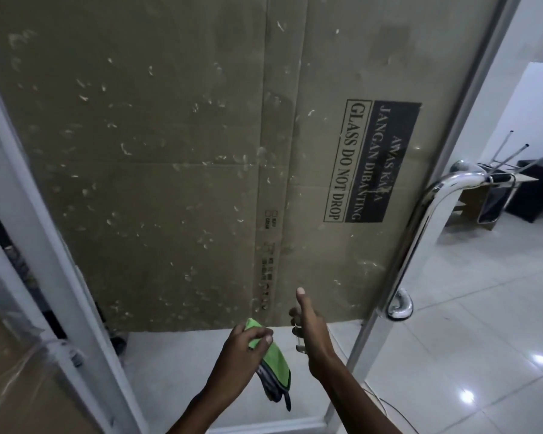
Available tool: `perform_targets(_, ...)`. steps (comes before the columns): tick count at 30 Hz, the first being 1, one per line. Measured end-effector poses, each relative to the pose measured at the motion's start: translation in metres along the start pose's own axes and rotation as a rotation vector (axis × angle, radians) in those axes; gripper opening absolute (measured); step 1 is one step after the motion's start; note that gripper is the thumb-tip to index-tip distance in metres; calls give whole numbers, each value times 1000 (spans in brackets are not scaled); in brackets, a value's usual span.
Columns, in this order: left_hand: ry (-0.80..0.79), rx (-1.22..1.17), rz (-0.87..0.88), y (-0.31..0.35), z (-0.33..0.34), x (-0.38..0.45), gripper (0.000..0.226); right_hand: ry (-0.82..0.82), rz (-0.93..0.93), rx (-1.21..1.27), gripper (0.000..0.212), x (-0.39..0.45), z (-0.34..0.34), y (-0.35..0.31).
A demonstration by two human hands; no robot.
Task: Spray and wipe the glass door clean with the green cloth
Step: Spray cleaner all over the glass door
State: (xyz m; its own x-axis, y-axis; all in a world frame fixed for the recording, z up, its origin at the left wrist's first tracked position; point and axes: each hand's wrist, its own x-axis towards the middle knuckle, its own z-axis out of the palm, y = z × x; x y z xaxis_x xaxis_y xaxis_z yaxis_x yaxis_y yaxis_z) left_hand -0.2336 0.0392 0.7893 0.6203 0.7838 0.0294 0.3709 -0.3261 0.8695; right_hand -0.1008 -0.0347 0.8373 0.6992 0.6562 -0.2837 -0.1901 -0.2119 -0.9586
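Cardboard (170, 151) stands behind the glass door (326, 73), whose handle (420, 227) is at its right edge.

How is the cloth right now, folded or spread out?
Folded. The cloth is bunched in the left hand, its layered edges hanging below, not opened flat against the door.

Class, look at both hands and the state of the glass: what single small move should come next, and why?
Probably raise the right hand, which holds a small clear spray bottle low near the door's bottom, and spray the smudged glass door. White smears dot the pane, and the left hand holds the green cloth folded, off the glass, ready to wipe afterwards.
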Motion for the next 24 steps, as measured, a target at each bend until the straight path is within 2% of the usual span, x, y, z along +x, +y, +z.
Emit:
perform_targets(4,30,-7,-22,-1,-7,0,13,-38,-76,-18,44,1,11,-5)
perform_targets(7,55,-9,-37,-3,-15,0,14,-35,-107,-23,48,8,20,-3)
perform_targets(11,83,-14,-55,-7,-26,-2,15,-68,-91,-5,34,17,30,3)
perform_targets(15,141,-8,-78,-12,-36,-5,18,-214,-63,-94,42,14,42,7)
perform_targets(19,278,49,-99,-22,-50,-7,22,-224,-132,-115,39,16,65,14)
perform_targets(24,401,92,-64,-33,-78,-10,32,-344,-151,-152,45,17,99,16)
